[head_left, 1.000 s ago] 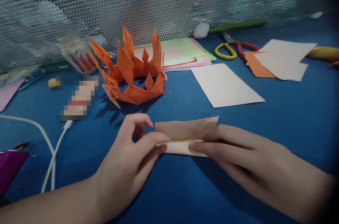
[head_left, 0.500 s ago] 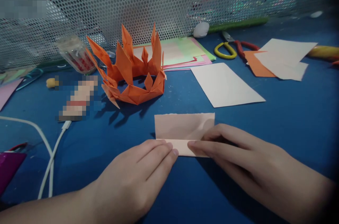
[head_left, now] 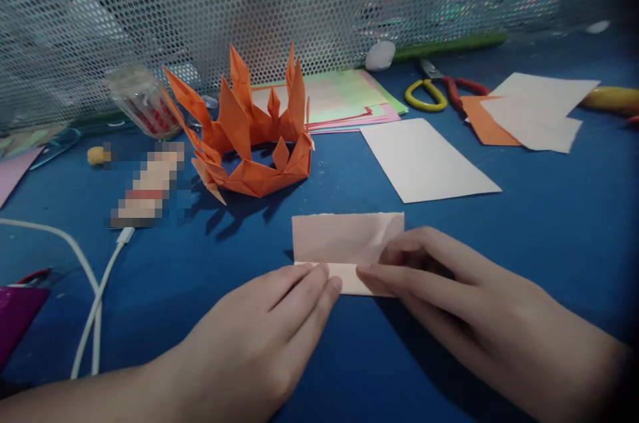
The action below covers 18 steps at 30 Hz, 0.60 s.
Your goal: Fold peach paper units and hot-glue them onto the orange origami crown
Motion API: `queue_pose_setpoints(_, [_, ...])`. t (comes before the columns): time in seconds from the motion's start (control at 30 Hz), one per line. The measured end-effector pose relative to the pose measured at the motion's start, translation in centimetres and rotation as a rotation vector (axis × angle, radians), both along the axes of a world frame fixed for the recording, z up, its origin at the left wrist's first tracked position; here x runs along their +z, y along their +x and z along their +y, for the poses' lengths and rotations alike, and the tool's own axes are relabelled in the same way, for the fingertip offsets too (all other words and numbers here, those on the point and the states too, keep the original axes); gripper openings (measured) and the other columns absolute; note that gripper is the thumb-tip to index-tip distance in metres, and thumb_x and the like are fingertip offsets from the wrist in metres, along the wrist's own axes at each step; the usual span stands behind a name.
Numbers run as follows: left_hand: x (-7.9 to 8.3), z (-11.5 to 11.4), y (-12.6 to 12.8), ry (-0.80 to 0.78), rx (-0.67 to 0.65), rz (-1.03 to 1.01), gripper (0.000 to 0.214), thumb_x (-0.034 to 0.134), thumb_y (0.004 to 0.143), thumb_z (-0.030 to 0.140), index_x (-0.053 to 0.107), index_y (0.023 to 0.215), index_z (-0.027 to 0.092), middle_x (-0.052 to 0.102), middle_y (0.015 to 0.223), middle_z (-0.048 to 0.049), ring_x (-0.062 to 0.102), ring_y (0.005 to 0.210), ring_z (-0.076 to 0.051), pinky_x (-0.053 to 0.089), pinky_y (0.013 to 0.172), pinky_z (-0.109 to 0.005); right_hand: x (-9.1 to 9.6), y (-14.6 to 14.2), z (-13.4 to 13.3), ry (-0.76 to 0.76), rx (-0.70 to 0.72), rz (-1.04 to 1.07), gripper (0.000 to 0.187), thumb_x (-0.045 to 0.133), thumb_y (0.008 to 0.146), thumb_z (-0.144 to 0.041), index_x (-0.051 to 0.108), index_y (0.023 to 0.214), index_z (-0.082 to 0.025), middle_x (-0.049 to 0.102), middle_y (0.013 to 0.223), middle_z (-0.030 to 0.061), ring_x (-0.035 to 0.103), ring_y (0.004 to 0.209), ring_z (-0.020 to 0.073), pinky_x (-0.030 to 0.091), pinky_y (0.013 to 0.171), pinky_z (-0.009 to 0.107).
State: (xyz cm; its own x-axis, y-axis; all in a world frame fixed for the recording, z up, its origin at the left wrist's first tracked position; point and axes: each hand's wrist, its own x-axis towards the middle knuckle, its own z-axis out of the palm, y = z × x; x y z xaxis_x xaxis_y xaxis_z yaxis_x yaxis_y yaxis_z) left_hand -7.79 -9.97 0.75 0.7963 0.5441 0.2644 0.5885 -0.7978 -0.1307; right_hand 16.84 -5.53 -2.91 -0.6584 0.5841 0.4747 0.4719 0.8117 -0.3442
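Left hand on folded paper, fingers together, can't tell grip; my right hand pinches its right end.

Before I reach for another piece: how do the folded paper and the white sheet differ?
The folded paper has its near edge turned over into a strip, while the white sheet shows no fold.
The folded paper looks pinkish; the white sheet is whiter.
The left hand and right hand touch the folded paper, but neither touches the white sheet.
Both are on the blue table.
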Motion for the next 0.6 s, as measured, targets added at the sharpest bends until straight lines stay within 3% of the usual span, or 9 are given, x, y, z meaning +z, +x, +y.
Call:
queue_pose_setpoints(0.13, [0.0, 0.1, 0.1, 0.034, -0.002, 0.003, 0.051, 0.028, 0.095, -0.007, 0.076, 0.111, 0.007, 0.08, 0.113, -0.0088, 0.075, 0.101, -0.019, 0.057, 0.097, -0.027, -0.5, 0.4, -0.2, 0.124, 0.004, -0.06, 0.031, 0.043, 0.102, -0.011, 0.07, 0.112, -0.022, 0.071, 0.107, 0.0073, 0.064, 0.1, 0.0208, 0.05, 0.086, 0.034])
queue_pose_setpoints(0.3, [-0.1, 0.1, 0.0, 0.01, -0.022, 0.043, 0.045, 0.035, 0.097, -0.002, 0.074, 0.118, 0.006, 0.078, 0.118, -0.012, 0.074, 0.106, -0.021, 0.058, 0.099, -0.03, -0.5, 0.5, -0.1, 0.163, 0.14, -0.141, 0.043, 0.029, 0.106, -0.013, 0.066, 0.128, -0.021, 0.075, 0.103, 0.0052, 0.066, 0.097, 0.0186, 0.046, 0.087, 0.037])
queue_pose_setpoints(0.47, [0.1, -0.5, 0.0, 0.068, -0.054, 0.104, 0.04, 0.039, 0.097, 0.0, 0.077, 0.11, 0.006, 0.08, 0.111, -0.0134, 0.076, 0.097, -0.026, 0.063, 0.086, -0.034, -0.3, 0.5, -0.4, 0.297, 0.122, -0.19, 0.041, 0.033, 0.101, -0.006, 0.072, 0.11, -0.017, 0.075, 0.097, 0.0065, 0.065, 0.089, 0.0211, 0.045, 0.087, 0.039])
queue_pose_setpoints(0.6, [0.4, -0.9, -0.1, 0.072, 0.006, 0.047, 0.041, 0.04, 0.095, -0.002, 0.079, 0.101, 0.01, 0.081, 0.099, -0.012, 0.075, 0.087, -0.023, 0.062, 0.08, -0.033, -0.2, 1.0, -1.2, 0.218, 0.126, -0.224, 0.034, 0.042, 0.095, -0.008, 0.074, 0.091, -0.018, 0.073, 0.091, 0.0102, 0.063, 0.081, 0.0247, 0.048, 0.08, 0.044])
